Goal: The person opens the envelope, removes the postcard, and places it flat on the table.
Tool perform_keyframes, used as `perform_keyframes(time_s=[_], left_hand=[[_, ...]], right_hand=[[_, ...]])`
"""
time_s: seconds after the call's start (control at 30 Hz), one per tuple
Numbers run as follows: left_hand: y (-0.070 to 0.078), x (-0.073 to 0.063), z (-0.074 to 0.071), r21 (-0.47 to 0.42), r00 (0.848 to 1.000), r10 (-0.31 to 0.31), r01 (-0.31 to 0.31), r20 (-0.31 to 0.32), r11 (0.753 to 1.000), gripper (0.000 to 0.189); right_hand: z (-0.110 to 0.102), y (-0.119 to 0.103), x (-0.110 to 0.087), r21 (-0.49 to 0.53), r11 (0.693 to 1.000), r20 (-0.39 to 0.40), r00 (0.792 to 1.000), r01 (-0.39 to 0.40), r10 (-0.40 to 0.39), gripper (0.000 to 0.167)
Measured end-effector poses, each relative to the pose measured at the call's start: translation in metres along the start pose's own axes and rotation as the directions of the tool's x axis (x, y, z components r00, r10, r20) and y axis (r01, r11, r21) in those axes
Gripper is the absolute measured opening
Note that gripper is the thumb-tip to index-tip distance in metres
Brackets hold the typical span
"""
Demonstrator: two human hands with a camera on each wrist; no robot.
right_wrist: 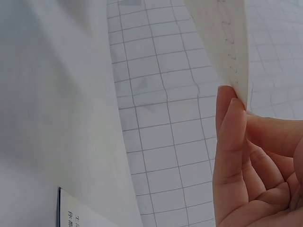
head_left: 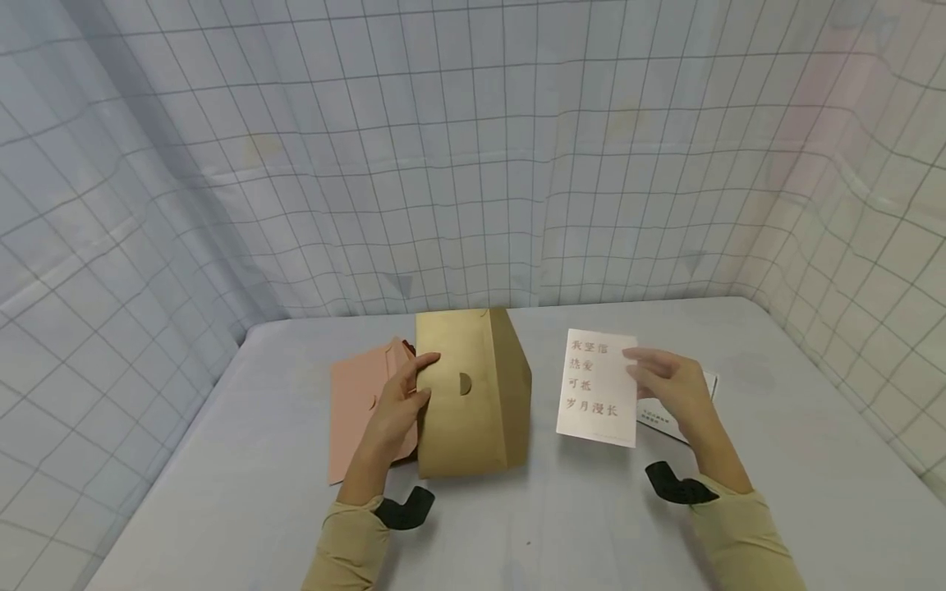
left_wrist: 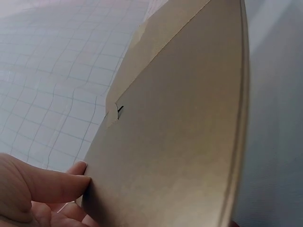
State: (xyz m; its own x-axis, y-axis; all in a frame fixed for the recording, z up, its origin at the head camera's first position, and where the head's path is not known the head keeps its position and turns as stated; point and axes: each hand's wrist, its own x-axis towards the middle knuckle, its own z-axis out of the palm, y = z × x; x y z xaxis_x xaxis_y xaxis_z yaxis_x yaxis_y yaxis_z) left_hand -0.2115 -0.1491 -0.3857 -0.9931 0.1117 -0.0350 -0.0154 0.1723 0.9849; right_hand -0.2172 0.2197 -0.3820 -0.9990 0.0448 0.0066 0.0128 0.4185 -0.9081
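My left hand (head_left: 395, 414) pinches the left edge of a gold envelope (head_left: 454, 427), thumb on the near face. The envelope's flap (head_left: 512, 386) stands folded out to the right, and a half-round notch shows in its front. In the left wrist view the gold envelope (left_wrist: 180, 132) is held tilted up off the table. My right hand (head_left: 672, 386) pinches the right edge of a white card (head_left: 597, 390) printed with Chinese characters. Thumb and fingertips meet on the edge of the card (right_wrist: 232, 52) in the right wrist view.
A pink envelope (head_left: 358, 394) lies left of the gold one, partly behind it, with a dark red piece (head_left: 409, 348) peeking out. Under my right hand lies another white card (head_left: 661, 419) with a dark edge. A grid-patterned curtain (head_left: 473, 164) surrounds the white table (head_left: 562, 525).
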Motion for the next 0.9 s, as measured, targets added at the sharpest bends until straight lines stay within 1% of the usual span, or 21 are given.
perform_keyframes(time_s=[0.17, 0.33, 0.4, 0.43, 0.6, 0.63, 0.67, 0.77, 0.83, 0.9], left_hand=[[0.001, 0.001, -0.005, 0.004, 1.000, 0.011, -0.011, -0.002, 1.000, 0.050], [0.003, 0.001, -0.012, 0.025, 0.999, 0.006, -0.006, -0.036, 1.000, 0.049], [0.003, 0.001, -0.014, 0.030, 0.999, 0.002, -0.001, -0.044, 1.000, 0.049], [0.003, 0.001, -0.015, 0.027, 0.999, 0.000, 0.001, -0.046, 1.000, 0.049], [0.001, 0.000, -0.020, 0.007, 0.999, -0.010, 0.010, -0.046, 1.000, 0.049], [0.001, 0.000, -0.021, 0.002, 0.999, -0.011, 0.011, -0.047, 1.000, 0.049], [0.000, -0.001, -0.022, -0.001, 0.999, -0.009, 0.009, -0.046, 1.000, 0.049], [-0.002, -0.002, -0.027, -0.010, 0.999, -0.008, 0.008, -0.053, 1.000, 0.049], [-0.003, -0.002, -0.029, -0.008, 0.998, -0.009, 0.008, -0.060, 1.000, 0.049], [-0.003, -0.002, -0.031, -0.005, 0.998, -0.011, 0.011, -0.068, 1.000, 0.049]], right_hand=[[-0.006, 0.004, 0.002, 0.013, 0.999, -0.026, 0.999, 0.034, -0.034, 0.042], [-0.012, 0.008, 0.005, 0.016, 0.998, -0.076, 0.995, 0.063, -0.062, 0.042], [-0.013, 0.010, 0.006, 0.009, 0.998, -0.095, 0.994, 0.059, -0.058, 0.042], [-0.014, 0.017, 0.010, 0.049, 0.996, -0.098, 0.993, 0.074, -0.069, 0.040], [-0.018, 0.028, 0.014, 0.064, 0.996, -0.104, 0.993, 0.060, -0.053, 0.044], [-0.018, 0.031, 0.015, 0.088, 0.995, -0.110, 0.993, 0.055, -0.045, 0.042], [-0.018, 0.030, 0.013, 0.068, 0.997, -0.119, 0.993, 0.029, -0.021, 0.044], [-0.019, 0.030, 0.011, 0.057, 0.998, -0.128, 0.992, 0.001, 0.006, 0.043], [-0.020, 0.028, 0.008, 0.057, 0.998, -0.135, 0.991, -0.002, 0.010, 0.042], [-0.021, 0.024, 0.006, 0.018, 1.000, -0.126, 0.992, -0.002, 0.004, 0.044]])
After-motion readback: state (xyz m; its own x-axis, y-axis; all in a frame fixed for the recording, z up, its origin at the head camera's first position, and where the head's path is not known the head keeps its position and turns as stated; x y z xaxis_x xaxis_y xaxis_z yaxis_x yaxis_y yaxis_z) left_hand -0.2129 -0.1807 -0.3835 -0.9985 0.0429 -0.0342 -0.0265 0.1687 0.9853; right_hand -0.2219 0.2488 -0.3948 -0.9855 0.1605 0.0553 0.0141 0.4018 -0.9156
